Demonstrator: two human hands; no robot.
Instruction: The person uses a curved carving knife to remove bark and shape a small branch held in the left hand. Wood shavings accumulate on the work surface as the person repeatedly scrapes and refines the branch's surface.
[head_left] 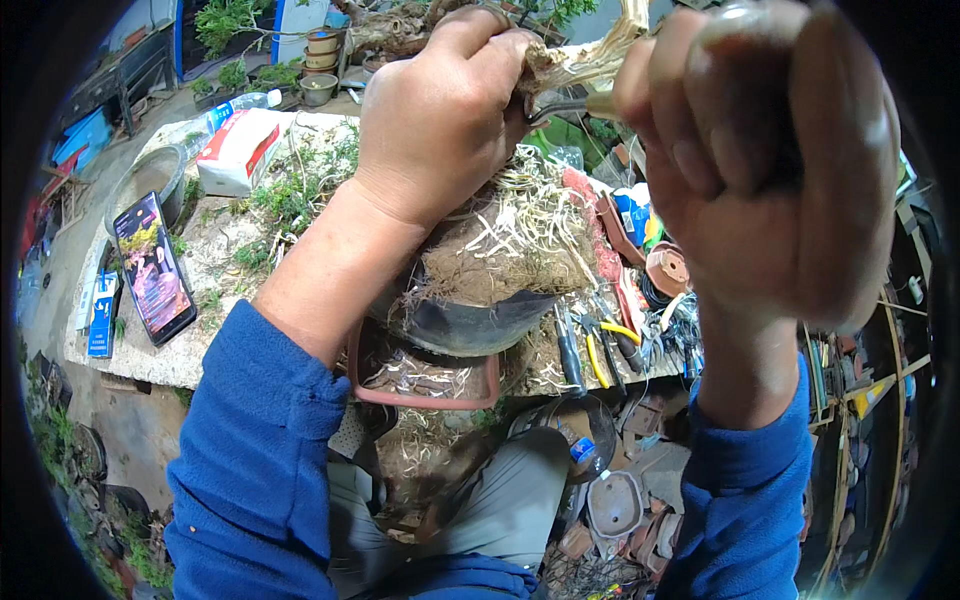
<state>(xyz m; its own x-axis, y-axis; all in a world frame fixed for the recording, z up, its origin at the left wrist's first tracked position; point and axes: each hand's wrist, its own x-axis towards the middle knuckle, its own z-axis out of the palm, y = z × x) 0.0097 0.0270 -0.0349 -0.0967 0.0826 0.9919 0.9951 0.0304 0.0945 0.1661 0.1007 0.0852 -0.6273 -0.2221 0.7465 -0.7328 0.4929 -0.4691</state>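
Observation:
A bonsai tree rises from a dark round pot point(480, 325), its soil point(490, 275) strewn with pale wood shavings point(510, 225). My left hand point(435, 125) is closed at the top of the pot, wrapped round part of the bonsai's trunk point(395, 30). Stripped, pale deadwood point(600, 60) stands out between my hands. My right hand point(750, 160), raised close to the camera, is closed round the handle of a carving tool point(570, 105). Its curved metal tip lies against or very near the deadwood beside my left fingers; exact contact is hidden.
Under the pot sits a pinkish rectangular tray point(430, 400). On the right lie pliers point(600, 355), a dark-handled tool point(569, 355) and small pots point(666, 268). A phone point(155, 268), a tissue pack point(240, 150), a basin point(150, 180) and a bottle point(245, 103) occupy the left.

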